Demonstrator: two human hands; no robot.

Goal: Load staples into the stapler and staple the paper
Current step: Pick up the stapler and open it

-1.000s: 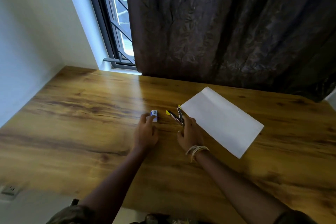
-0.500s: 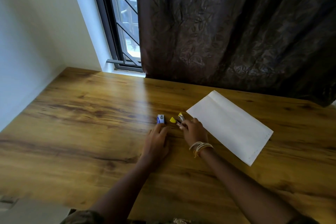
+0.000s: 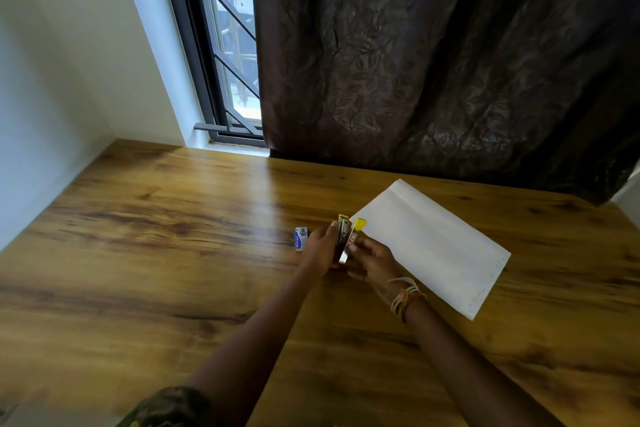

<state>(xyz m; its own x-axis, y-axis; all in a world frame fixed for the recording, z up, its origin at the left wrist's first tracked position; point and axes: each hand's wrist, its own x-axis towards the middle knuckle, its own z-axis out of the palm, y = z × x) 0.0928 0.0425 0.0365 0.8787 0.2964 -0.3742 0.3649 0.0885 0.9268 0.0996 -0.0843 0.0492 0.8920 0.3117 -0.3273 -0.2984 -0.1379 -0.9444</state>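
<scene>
A dark brown curtain (image 3: 433, 55) is hanging behind the wooden table (image 3: 156, 236), half covering the barred window (image 3: 228, 55).

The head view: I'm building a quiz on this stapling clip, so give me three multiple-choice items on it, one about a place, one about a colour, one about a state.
1. Where does the small staple box lie?
A. On the paper
B. On the table, left of the hands
C. On the window sill

2. What colour are the stapler's plastic tips?
A. Yellow
B. Red
C. Green

3. How is the stapler held?
A. Lying untouched on the table
B. In the right hand alone
C. Between both hands

Answers:
1 B, the blue and white box rests on the wooden table just left of the left hand.
2 A, both tips show bright yellow near the white paper.
3 C, the left hand and right hand each grip it.
</scene>
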